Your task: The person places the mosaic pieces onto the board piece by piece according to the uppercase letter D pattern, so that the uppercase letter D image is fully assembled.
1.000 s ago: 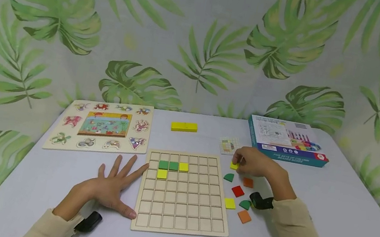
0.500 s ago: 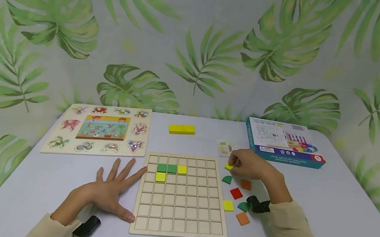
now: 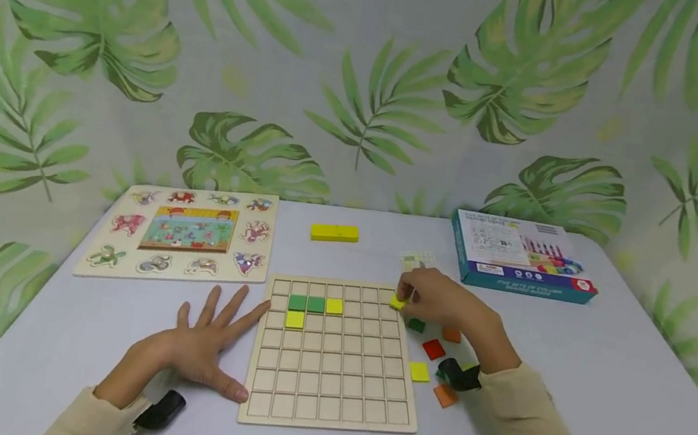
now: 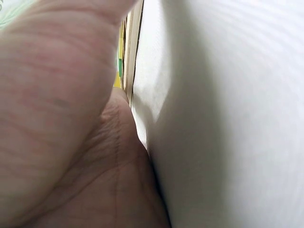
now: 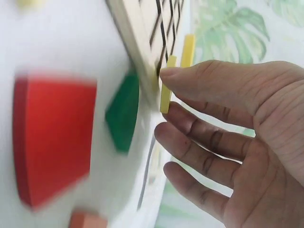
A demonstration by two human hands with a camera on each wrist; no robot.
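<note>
My right hand (image 3: 442,301) pinches a yellow square tile (image 5: 166,100) between thumb and finger, its other fingers loosely bent. In the head view that hand is over the far right corner of a wooden grid board (image 3: 327,387). Two green tiles (image 3: 306,303) and a yellow tile (image 3: 334,307) lie in a row on the grid, with another yellow tile (image 3: 295,320) below the first green one. My left hand (image 3: 201,354) is spread on the table, with thumb and index fingertip at the board's left edge. The left wrist view is mostly palm.
Right of the board lie a red tile (image 3: 434,349), a green rounded piece (image 3: 416,325), a yellow tile (image 3: 419,372) and orange tiles (image 3: 445,396). Behind are a pattern card (image 3: 415,261), a yellow block (image 3: 335,234), a teal box (image 3: 521,285) and an animal puzzle (image 3: 130,262).
My right hand has moved left with the yellow tile, from beside the loose pieces to the board's far right corner. The left hand stays in place.
</note>
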